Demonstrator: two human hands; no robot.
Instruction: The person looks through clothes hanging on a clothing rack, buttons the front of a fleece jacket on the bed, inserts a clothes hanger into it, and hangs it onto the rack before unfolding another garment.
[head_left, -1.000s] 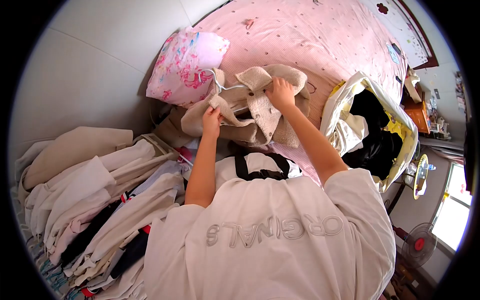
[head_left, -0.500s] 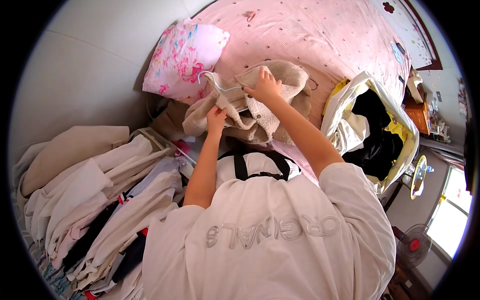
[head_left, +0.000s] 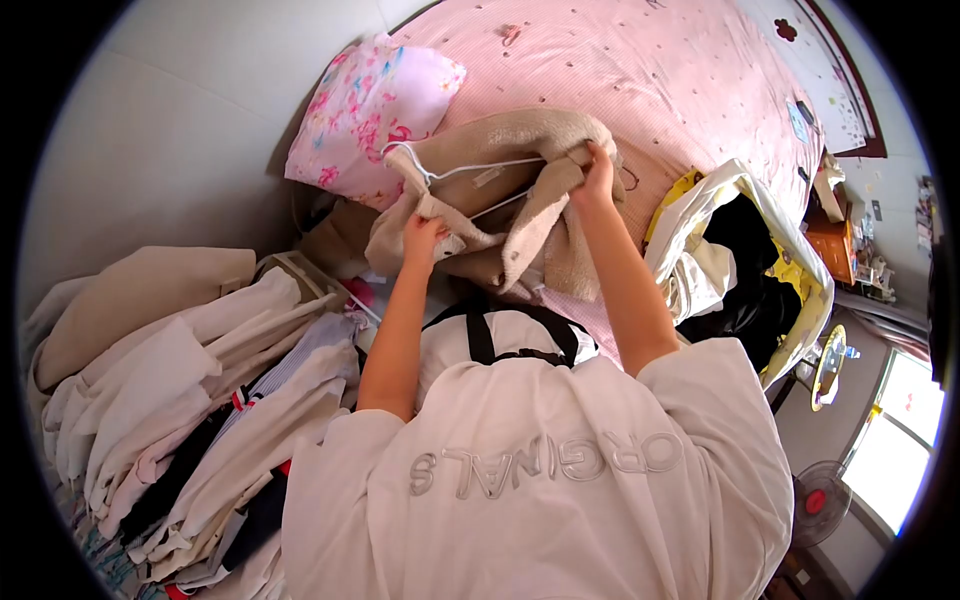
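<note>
A beige fleece jacket is held up over the near edge of the bed, its front spread apart. Inside its neck and shoulders a white hanger shows, with the hook pointing left. My left hand grips the jacket's left front edge, fingers closed on the cloth. On the other side, my right hand is closed on the right front edge near the collar. The lower part of the jacket hangs in folds between my forearms.
A floral pillow lies at the bed's left on a pink sheet. Right of the jacket stands a white and yellow bag with black and white clothes. Many hung garments fill the lower left. A fan stands lower right.
My right hand let go of the jacket's front, reached left over it, then took its right edge and drew it open to the right. More of the hanger and lining shows.
</note>
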